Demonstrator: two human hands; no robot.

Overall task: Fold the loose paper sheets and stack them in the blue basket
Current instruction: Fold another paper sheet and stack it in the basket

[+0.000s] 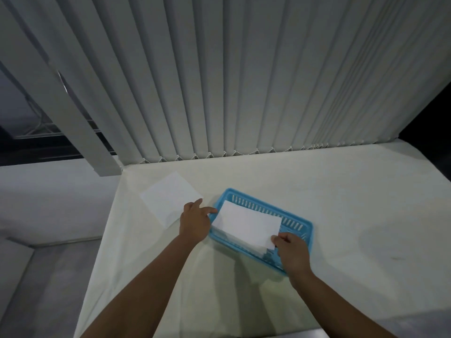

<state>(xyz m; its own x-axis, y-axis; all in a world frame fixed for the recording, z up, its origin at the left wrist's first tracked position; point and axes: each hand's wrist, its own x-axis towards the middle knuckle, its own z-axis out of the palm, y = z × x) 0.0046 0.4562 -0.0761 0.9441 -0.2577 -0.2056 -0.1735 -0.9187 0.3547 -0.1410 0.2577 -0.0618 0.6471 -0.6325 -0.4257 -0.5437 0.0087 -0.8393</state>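
While the right hand pinches the folded sheet over the blue basket, the left hand has relaxed fingers.

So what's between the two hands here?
The head view shows the folded sheet over the blue basket spanning between them; the right hand pinches its near corner, and the left hand is at its left end.

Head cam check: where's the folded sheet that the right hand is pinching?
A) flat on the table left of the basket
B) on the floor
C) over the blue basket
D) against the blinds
C: the right hand pinches the folded sheet by a corner over the blue basket; the loose sheets lie on the table to its left.
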